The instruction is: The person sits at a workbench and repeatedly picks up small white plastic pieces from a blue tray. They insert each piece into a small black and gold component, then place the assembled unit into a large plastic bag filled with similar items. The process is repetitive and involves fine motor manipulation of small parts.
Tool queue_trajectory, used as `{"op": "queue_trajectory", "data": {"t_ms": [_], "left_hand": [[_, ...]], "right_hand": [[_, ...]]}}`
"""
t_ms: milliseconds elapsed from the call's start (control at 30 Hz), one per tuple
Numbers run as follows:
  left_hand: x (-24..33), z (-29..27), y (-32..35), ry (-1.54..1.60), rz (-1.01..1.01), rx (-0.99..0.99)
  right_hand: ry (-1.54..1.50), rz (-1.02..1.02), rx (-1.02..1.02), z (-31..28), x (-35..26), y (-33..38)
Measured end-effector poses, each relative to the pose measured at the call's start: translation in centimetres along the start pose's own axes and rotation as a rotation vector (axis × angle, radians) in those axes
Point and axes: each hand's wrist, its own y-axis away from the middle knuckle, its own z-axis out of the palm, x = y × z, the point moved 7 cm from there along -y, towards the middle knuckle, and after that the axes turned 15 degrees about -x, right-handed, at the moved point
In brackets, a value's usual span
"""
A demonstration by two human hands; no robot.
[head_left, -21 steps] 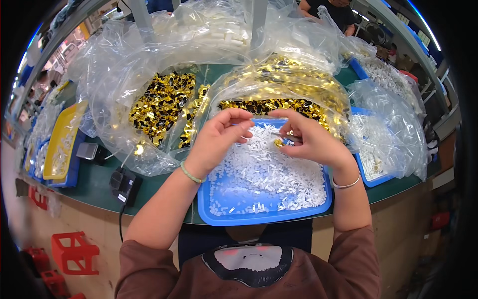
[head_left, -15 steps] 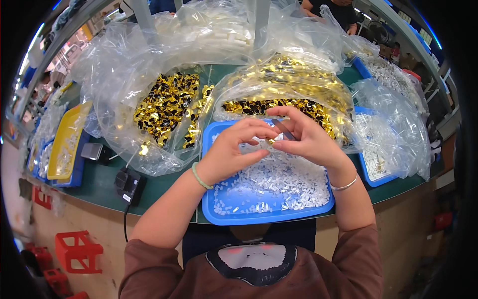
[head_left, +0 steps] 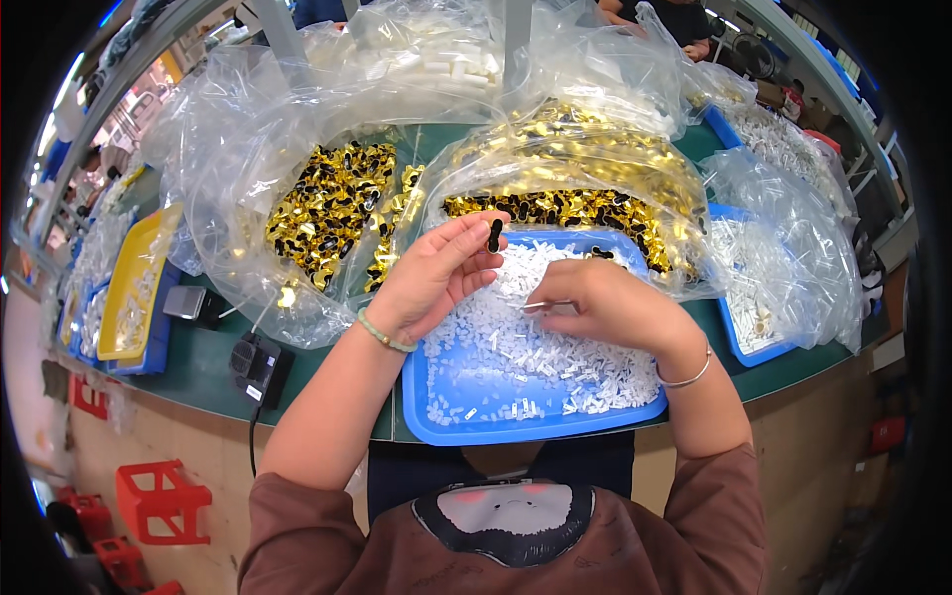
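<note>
green desk [head_left: 327,369]: the left hand [head_left: 436,273] pinches a black double-lobed piece [head_left: 495,236], long axis near upright, right of its fingers; the right hand [head_left: 615,302] curls over white strips [head_left: 600,385] in a blue tray [head_left: 535,434], grip unclear.

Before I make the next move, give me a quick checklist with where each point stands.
1. Left hand gripping its part: ok, a small black piece is pinched upright at the fingertips.
2. Right hand over the blue tray: ok.
3. What the right fingertips pinch: cannot tell, it is mostly hidden.
4. Hands apart: ok, a gap shows between them.
5. White pieces spread evenly: not ok, sparser at the tray's near left.
6. Dark item beyond the right hand, loose or held: cannot tell.
</note>
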Motion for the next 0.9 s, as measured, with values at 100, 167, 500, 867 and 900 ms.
{"op": "queue_trajectory", "data": {"t_ms": [100, 167, 500, 867, 900], "left_hand": [[-0.1, 0.1, -0.1, 0.0, -0.003, -0.022], [-0.1, 0.3, -0.2, 0.001, -0.003, -0.033], [-0.2, 0.2, -0.2, 0.002, 0.013, -0.007], [0.3, 0.2, 0.1, -0.013, 0.016, 0.017], [0.3, 0.3, 0.1, -0.01, 0.014, 0.02]], "right_hand": [[0.146, 0.03, 0.008, 0.9, 0.2, -0.2], [0.133, 0.014, 0.03, 0.9, 0.3, -0.3], [0.075, 0.018, 0.143, 0.0, 1.4, -0.3], [0.047, -0.025, 0.145, -0.4, 1.0, -0.3], [0.085, -0.032, 0.125, -0.1, 1.0, -0.4]]}}
